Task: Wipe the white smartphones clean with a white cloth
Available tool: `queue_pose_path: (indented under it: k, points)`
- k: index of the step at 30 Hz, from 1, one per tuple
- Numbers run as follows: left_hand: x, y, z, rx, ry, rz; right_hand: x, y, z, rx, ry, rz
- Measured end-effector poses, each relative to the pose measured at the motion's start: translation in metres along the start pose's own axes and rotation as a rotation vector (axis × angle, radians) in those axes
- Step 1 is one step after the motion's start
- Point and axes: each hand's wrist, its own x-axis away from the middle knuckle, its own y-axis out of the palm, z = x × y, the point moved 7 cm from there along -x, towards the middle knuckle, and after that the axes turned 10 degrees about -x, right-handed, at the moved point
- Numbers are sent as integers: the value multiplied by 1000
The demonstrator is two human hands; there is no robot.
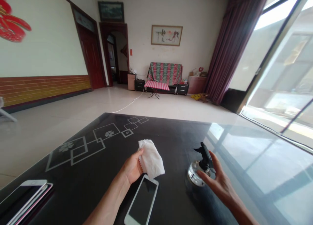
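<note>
- Your left hand [134,168] has its grip closed, thumb on top, on a white cloth [152,159] with a zigzag edge.
- Just below the cloth, a white phone [142,200] lies face up on the glossy black bench [176,136], its screen dark; whether cloth and phone touch, you cannot tell.
- Your right hand [221,182] has its grip curved around a clear spray bottle [202,164] with a black trigger head, thumb across the near side. It is slightly tilted; whether its base touches the bench is unclear.
- Well to your left, more phones [26,199] lie stacked at the bench's edge.
</note>
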Motion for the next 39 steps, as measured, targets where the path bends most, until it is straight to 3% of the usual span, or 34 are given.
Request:
queue_pose_path:
  k: [3,8,16,20,25,28,32,39]
  points:
    - [3,-6,-3,23,-48,95,-21,9,-6,-1,-33,-168]
    - [5,-6,-1,30,-43,142,-33,26,-10,-8,-115,-361]
    - [9,-6,8,24,13,170,-35,36,-2,-148,-92,-325]
    - [13,0,15,-10,55,153,-20,59,-25,-202,-38,-377]
    - [15,1,22,-31,136,159,27,116,-62,-319,129,-618]
    - [14,0,24,-34,172,158,53,135,-68,-286,231,-689]
    - [14,3,24,-42,190,139,69,139,-71,-192,273,-758]
    - [19,15,22,-88,190,106,62,130,-84,-124,203,-784]
